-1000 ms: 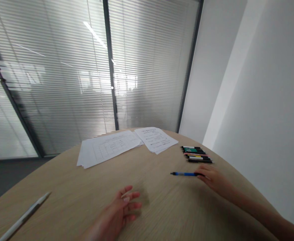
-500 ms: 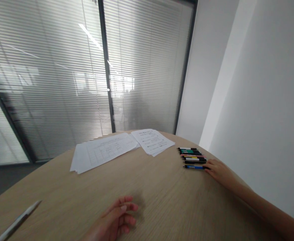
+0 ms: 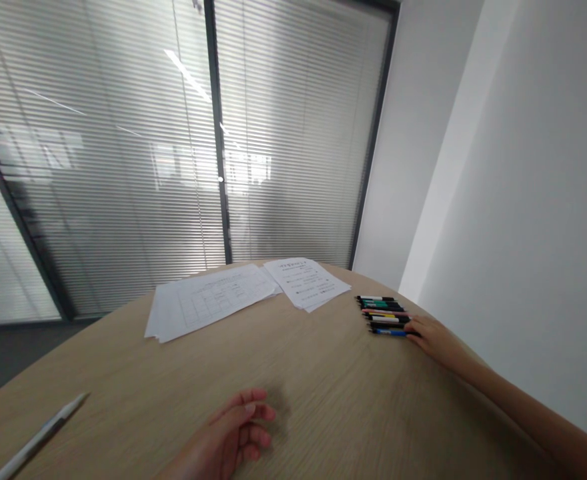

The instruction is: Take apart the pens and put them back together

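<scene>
My right hand (image 3: 432,337) reaches far right across the round wooden table (image 3: 333,393). Its fingertips are pinched on the rear end of a blue pen (image 3: 387,331). That pen lies flat as the nearest one in a neat row of several coloured pens (image 3: 382,309). My left hand (image 3: 231,437) rests on the table near the front edge, fingers loosely curled and apart, holding nothing.
A white pen (image 3: 41,435) lies alone at the front left. Two stacks of printed paper (image 3: 211,301) (image 3: 307,283) sit at the table's far side. Glass walls with blinds (image 3: 123,167) stand behind, and a white wall (image 3: 533,200) runs close on the right.
My right hand carried the blue pen from the middle of the table to the row of pens and laid it at the near end. The left hand barely moved.
</scene>
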Demonstrator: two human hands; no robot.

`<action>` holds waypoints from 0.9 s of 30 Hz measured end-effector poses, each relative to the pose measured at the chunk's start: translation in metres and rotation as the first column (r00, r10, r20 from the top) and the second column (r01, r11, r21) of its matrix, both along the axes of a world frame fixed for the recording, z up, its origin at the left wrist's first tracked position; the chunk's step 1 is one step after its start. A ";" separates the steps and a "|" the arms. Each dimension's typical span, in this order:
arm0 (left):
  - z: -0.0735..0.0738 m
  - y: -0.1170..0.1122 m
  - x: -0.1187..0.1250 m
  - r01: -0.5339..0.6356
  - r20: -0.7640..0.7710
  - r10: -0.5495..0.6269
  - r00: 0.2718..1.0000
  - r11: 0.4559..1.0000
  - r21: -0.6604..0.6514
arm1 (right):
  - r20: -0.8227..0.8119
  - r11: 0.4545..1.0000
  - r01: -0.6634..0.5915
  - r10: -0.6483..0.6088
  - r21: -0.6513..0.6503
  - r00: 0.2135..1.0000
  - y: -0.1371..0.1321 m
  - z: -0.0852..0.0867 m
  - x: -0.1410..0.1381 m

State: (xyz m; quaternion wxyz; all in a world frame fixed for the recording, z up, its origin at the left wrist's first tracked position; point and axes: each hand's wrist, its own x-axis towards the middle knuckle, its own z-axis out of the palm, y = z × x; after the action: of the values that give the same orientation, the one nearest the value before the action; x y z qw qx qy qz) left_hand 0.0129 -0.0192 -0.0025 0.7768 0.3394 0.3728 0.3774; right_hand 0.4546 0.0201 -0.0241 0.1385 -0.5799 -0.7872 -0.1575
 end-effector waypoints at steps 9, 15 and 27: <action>0.003 -0.001 0.000 -0.017 -0.001 0.017 1.000 0.999 -0.041 | 0.050 0.995 -0.090 0.092 -0.046 0.995 0.008 -0.002 0.018; 0.006 -0.003 0.000 -0.040 -0.008 0.040 0.999 0.998 -0.043 | 0.130 0.994 -0.088 0.080 0.059 0.988 0.009 -0.006 0.014; 0.007 -0.004 0.001 -0.065 0.012 0.066 0.998 0.995 -0.075 | 0.262 0.986 -0.077 0.036 0.148 0.964 0.003 -0.006 -0.009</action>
State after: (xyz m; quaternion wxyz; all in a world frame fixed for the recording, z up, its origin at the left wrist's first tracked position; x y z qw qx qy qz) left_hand 0.0140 -0.0233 0.0048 0.7789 0.2950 0.3918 0.3909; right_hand 0.4453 0.0232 -0.0299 0.0846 -0.5188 -0.8000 -0.2892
